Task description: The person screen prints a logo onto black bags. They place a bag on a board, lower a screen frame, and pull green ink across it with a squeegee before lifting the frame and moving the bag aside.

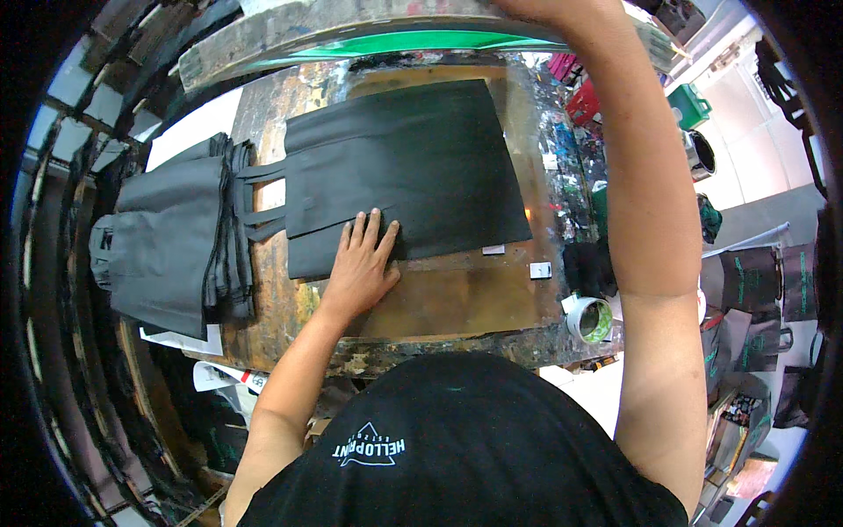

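Observation:
A flat black tote bag (413,167) lies on the worktable, its two strap handles pointing left. My left hand (362,268) rests flat on the bag's near edge, fingers spread. At the top edge of the picture my right hand (537,7) is at the rim of a wooden frame (255,54); its fingers are cut off from view, so its grip is hidden. Green mesh or film (421,41) shows along the frame's underside. The frame is beyond the bag's far edge.
A stack of folded black bags (171,233) sits at the left on white sheets. Two small white tabs lie by the bag's near edge, one a tag (540,270). A tape roll (589,320) stands near the right corner. Beyond are a green container (689,106) and hanging bags (751,277).

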`<act>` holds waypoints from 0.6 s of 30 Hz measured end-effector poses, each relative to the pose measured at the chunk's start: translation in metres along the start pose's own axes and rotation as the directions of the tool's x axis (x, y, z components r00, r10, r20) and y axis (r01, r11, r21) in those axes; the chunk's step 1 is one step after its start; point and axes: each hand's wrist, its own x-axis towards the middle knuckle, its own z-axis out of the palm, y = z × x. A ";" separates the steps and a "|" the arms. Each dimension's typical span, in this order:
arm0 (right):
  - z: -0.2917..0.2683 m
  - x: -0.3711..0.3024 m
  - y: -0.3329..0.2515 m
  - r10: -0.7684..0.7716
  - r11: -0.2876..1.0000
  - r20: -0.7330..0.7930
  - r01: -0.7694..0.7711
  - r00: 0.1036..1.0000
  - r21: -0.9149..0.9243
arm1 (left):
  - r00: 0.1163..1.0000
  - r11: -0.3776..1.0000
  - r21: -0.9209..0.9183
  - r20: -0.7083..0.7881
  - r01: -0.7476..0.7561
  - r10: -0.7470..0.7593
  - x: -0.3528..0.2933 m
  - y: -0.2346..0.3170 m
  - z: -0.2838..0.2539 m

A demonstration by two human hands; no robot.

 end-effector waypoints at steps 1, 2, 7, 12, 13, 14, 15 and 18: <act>0.012 0.001 0.000 -0.011 1.000 -0.048 0.010 0.999 -0.022 | 1.000 1.000 0.010 0.018 0.015 -0.015 0.003 0.002 0.002; 0.019 0.001 0.000 -0.022 0.999 -0.097 0.018 0.995 -0.044 | 0.999 0.999 0.020 0.035 0.029 -0.030 0.005 0.003 0.003; 0.008 -0.006 -0.009 0.033 0.994 -0.002 -0.033 0.999 -0.100 | 0.997 0.988 0.141 0.039 -0.071 0.066 0.011 -0.009 0.009; -0.002 -0.015 -0.009 0.061 0.998 0.020 -0.060 0.998 -0.035 | 0.990 0.994 0.078 -0.113 -0.073 0.081 0.015 -0.020 0.001; 0.002 -0.017 -0.015 0.056 0.998 -0.062 -0.057 0.996 -0.020 | 0.984 0.996 0.054 -0.163 -0.070 0.078 0.011 -0.015 -0.019; -0.008 -0.017 -0.011 0.071 0.997 0.063 -0.070 0.995 -0.023 | 0.975 0.997 0.029 -0.211 -0.070 0.074 0.007 -0.011 -0.041; -0.007 -0.015 -0.010 0.070 0.997 0.048 -0.069 0.996 -0.031 | 0.956 0.996 -0.042 -0.287 -0.078 0.062 0.003 -0.003 -0.073; 0.004 -0.018 -0.008 0.039 0.999 -0.028 -0.040 0.999 -0.036 | 0.934 0.993 -0.096 -0.357 -0.064 0.025 -0.018 0.010 -0.162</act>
